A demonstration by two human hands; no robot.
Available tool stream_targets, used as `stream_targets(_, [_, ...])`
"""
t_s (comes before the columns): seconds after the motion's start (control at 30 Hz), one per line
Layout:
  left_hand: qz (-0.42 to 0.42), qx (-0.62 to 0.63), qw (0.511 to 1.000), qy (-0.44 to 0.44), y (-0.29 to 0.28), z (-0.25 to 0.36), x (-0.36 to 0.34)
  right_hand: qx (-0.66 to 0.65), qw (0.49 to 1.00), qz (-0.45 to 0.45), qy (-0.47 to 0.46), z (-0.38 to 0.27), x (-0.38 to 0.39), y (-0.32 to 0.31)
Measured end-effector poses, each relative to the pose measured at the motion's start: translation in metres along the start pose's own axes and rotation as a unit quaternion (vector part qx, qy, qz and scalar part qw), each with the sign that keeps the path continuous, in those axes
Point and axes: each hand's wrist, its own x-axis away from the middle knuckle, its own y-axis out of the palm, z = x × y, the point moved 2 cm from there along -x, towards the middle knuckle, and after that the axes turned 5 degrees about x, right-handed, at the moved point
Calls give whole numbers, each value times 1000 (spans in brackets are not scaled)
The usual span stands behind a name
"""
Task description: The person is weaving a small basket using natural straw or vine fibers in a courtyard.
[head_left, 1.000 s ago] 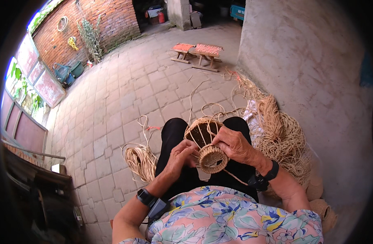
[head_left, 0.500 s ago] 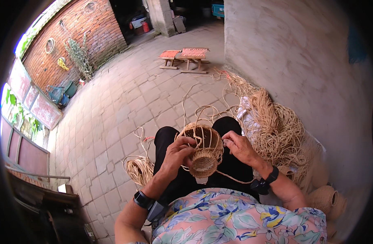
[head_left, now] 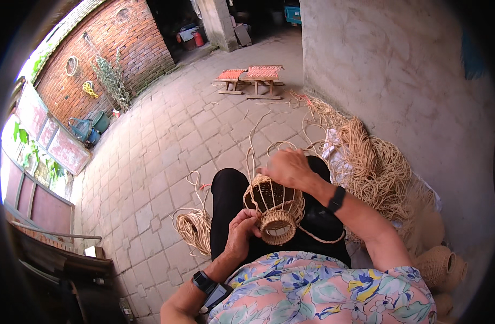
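A person has a round basket (head_left: 274,195) in their lap, between black trouser legs (head_left: 229,189). The left hand (head_left: 243,229) is curled, its fingers and thumb pinching the left side of the basket's small ring (head_left: 278,231). The right hand (head_left: 288,168) is bent over the basket's far side. It is blurry, so one cannot tell how open it is or if it holds rope. A rope coil (head_left: 194,229) lies at the left, and a big rope pile (head_left: 379,186) at the right.
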Motion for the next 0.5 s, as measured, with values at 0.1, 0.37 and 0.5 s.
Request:
stream_targets(0.1, [7, 18, 1000, -7, 7, 2, 2, 36, 991, -129, 20, -21, -28, 16])
stream_targets(0.37, [10, 33, 999, 7, 2, 2, 1, -710, 701, -67, 2, -14, -17, 43])
stream_targets(0.5, [24, 53, 998, 8, 0, 2, -4, -828, 555, -85, 6, 4, 34, 1])
